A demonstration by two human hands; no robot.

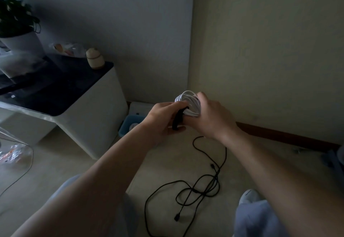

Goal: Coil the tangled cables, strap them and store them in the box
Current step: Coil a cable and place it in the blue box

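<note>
Holding both up, head view: 2 hands raised in front of the wall corner. Right hand (210,117) is curled round 1 white cable coil (188,104), gripping it. Left hand (163,121) grips 1 black strap (177,120), which touches the coil's lower edge. 1 black cable (195,186) lies loose and tangled on the floor below, 2 plug ends showing. 1 blue box (123,130) sits on the floor beside the white bench (96,115), something white inside; can't tell what.
</note>
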